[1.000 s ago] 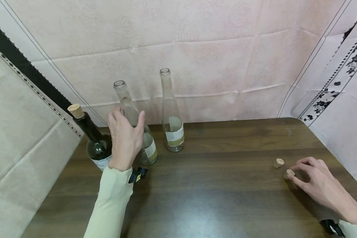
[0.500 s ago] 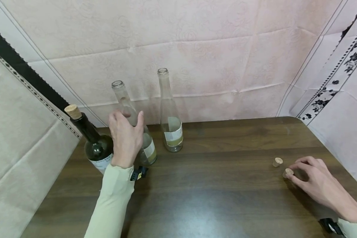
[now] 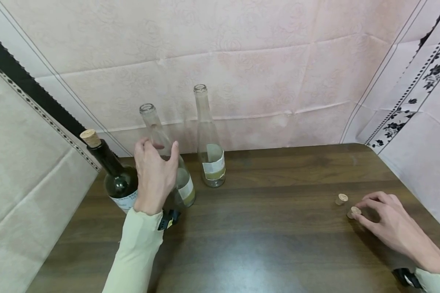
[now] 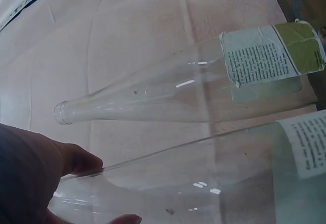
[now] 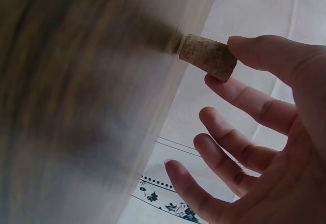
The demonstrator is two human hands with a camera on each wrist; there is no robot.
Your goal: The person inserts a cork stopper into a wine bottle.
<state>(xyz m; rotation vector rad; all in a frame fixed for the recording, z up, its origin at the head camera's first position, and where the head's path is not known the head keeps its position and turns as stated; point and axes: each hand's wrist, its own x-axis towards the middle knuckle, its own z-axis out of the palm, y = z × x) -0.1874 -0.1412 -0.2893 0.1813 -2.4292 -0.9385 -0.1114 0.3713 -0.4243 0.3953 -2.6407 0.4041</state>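
My left hand [image 3: 155, 177] grips a clear glass bottle [image 3: 185, 175] around its upper part. The bottle stands on the table, its mouth without a stopper. In the left wrist view, fingers [image 4: 81, 160] lie against the glass bottle near its neck. On the right side of the table, my right hand [image 3: 392, 224] pinches a short cork [image 3: 353, 212] between thumb and forefinger. The right wrist view shows that cork [image 5: 208, 57] upright at the table surface, with the other fingers loosely bent away from it. A second cork [image 3: 341, 199] stands just beyond it.
A second clear bottle [image 3: 213, 162] stands upright and unstoppered, right of the held one. Left of my left hand is a dark green bottle [image 3: 121, 183] with a cork [image 3: 90, 138] in its mouth. Cloth [image 3: 260, 81] hangs behind the wooden table [image 3: 264, 228] and at both sides.
My left hand and the clear bottle have shifted slightly toward me. The right hand stays on its cork with barely any movement.
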